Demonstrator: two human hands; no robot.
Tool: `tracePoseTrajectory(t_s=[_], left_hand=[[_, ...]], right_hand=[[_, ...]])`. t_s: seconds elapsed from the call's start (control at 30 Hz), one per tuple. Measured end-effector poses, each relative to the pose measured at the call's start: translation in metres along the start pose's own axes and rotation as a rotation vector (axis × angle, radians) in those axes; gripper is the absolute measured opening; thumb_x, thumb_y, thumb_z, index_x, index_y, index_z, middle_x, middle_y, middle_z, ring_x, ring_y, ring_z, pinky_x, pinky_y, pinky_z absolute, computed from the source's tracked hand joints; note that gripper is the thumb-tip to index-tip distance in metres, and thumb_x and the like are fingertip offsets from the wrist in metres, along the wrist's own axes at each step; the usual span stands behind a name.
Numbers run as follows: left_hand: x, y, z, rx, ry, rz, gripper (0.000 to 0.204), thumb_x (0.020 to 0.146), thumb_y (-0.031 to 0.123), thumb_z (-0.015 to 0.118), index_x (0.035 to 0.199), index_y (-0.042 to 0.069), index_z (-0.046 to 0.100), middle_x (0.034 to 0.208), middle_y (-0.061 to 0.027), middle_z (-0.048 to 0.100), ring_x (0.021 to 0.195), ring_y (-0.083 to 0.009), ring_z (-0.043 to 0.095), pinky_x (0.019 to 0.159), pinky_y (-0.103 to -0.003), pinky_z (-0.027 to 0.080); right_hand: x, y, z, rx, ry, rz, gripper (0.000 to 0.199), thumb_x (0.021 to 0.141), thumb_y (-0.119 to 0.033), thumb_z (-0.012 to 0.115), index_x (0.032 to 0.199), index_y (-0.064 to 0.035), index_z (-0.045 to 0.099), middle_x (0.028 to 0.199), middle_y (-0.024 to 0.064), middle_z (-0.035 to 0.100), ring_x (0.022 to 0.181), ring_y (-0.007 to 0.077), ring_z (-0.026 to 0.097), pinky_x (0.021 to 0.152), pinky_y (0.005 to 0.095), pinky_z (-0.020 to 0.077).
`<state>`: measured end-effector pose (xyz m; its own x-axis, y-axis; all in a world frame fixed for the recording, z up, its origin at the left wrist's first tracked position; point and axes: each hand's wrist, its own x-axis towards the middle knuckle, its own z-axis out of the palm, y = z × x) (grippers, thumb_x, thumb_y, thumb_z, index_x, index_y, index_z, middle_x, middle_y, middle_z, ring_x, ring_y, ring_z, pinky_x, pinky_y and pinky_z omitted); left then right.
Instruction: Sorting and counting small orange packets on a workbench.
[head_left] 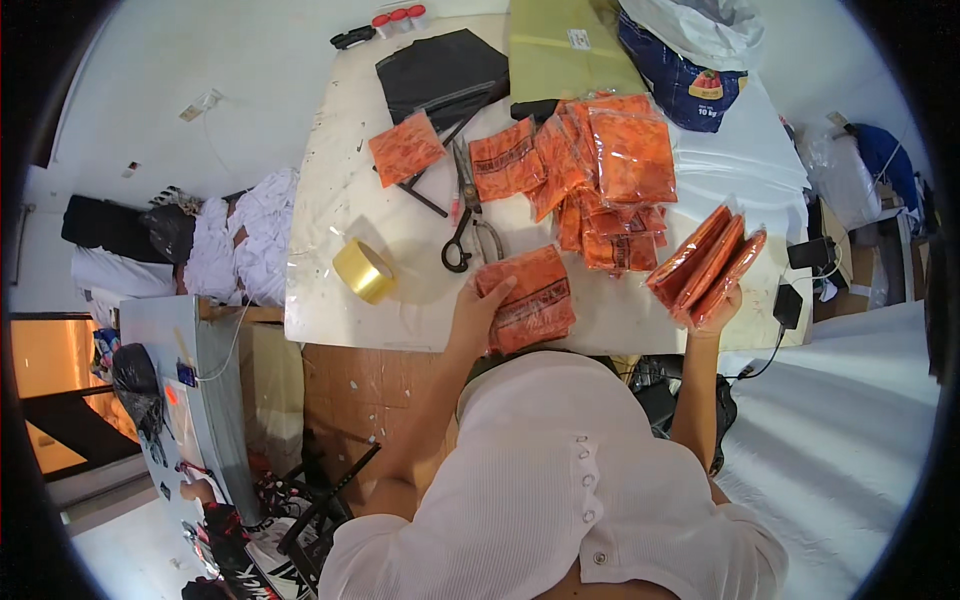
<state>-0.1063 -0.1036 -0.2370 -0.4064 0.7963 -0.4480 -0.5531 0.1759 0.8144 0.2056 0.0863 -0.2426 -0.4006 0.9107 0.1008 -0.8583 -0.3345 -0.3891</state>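
My left hand [480,308] is closed on a small stack of flat orange packets [530,305] in clear plastic, at the table's near edge. To the right, my right hand [716,310] grips several more orange packets [706,262], fanned out and tilted up over the table. Beyond both hands lies a loose heap of the same plastic-wrapped orange packets [630,155]. One separate packet [407,149] rests farther left. Black-handled scissors [464,215] lie left of the heap, and a roll of yellowish tape [364,271] stands nearer on the left.
Black folded plastic [440,75], a yellow-green sheet [575,50] and a blue and white sack [685,70] sit at the table's far side. A black power adapter [788,305] with its cord hangs by the right edge. Below the left edge is a tiled floor [360,395].
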Motion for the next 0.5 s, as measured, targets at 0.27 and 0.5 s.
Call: tracePoseTrajectory(t_s=[0.27,0.5], left_hand=[[0.011,-0.002,-0.016,0.535,-0.003,0.209,0.067,0.079,0.011,0.071,0.134,0.002,0.034,0.098,-0.009,0.062,0.086,-0.015,0.061,0.077,-0.027,0.05],[0.001,0.018,-0.002,1.111,0.127,0.571,0.067,0.073,0.015,0.073,0.131,0.004,0.041,0.113,-0.0174,0.051,0.097,-0.0274,0.058,0.08,-0.033,0.049]], right_hand=[[0.002,0.005,-0.003,0.01,-0.052,0.037,0.062,0.068,-0.006,0.047,0.129,-0.0036,0.042,0.122,0.0146,0.053,0.111,0.0321,0.052,0.098,0.047,0.0408],[0.004,0.002,0.002,0.011,-0.04,0.041,0.061,0.068,-0.006,0.047,0.128,-0.0035,0.042,0.121,0.0153,0.054,0.11,0.0326,0.052,0.097,0.0476,0.0419]])
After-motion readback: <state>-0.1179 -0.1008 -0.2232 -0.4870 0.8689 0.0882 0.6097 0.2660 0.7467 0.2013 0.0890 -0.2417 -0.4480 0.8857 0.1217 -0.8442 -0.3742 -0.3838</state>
